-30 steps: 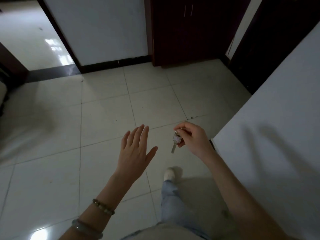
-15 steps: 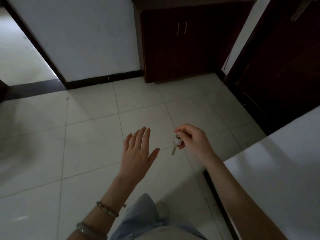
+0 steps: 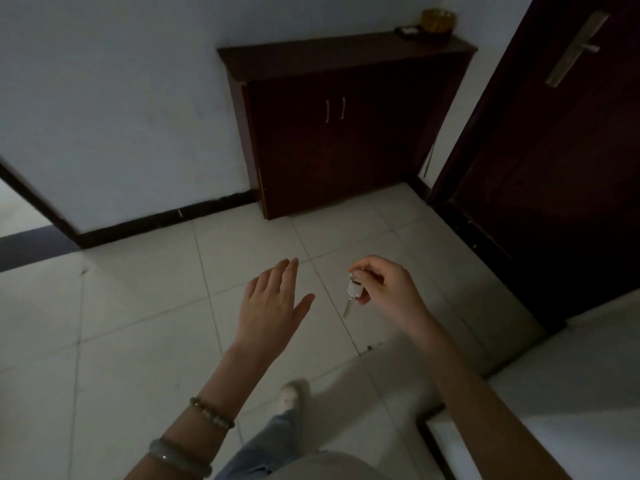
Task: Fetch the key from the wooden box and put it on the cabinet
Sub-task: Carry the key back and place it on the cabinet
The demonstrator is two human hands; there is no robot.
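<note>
A small silver key (image 3: 352,295) hangs blade down from my right hand (image 3: 388,289), pinched by its head between thumb and fingers. My left hand (image 3: 273,303) floats beside it, palm down, fingers spread and holding nothing. Ahead against the white wall stands the dark wooden cabinet (image 3: 346,133) with two doors and small metal handles; its top (image 3: 329,55) is visible. The wooden box is not in view.
A yellowish round container (image 3: 438,20) and a small dark flat item (image 3: 408,30) sit at the cabinet top's right end. A dark door (image 3: 554,150) with a metal handle stands on the right. White wall surface (image 3: 571,375) closes in at lower right. Pale tiled floor lies between me and the cabinet.
The view has lifted and moved closer to the cabinet, so its top and the door handle now show. Both hands keep their pose, the key still hanging from my right hand.
</note>
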